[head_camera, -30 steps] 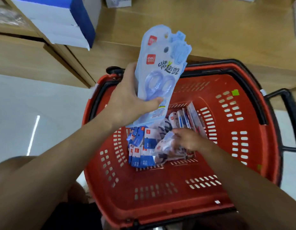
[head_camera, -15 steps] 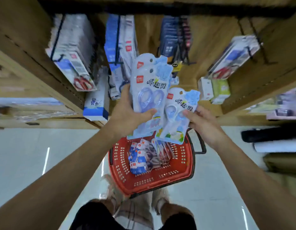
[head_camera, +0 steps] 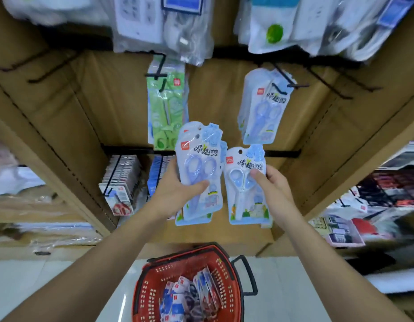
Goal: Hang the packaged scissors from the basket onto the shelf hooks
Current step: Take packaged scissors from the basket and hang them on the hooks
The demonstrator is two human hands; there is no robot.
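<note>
Only thing you can actually read from here is "Clip joy" plus two Chinese characters, 趣剪, across the front of the blue scissor pack (head_camera: 196, 163) in the left hand (head_camera: 175, 194). Same wording on the lighter pack (head_camera: 236, 182) in the right hand (head_camera: 271, 184) and on the hanging pack (head_camera: 259, 108). Each has a small red square logo at top left, lettering too tiny to read. The green pack (head_camera: 165, 105) has one too. Everything else is blurred.

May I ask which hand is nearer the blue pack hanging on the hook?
Right. The right hand is directly below the hanging pack; the left hand is below and farther left.
</note>
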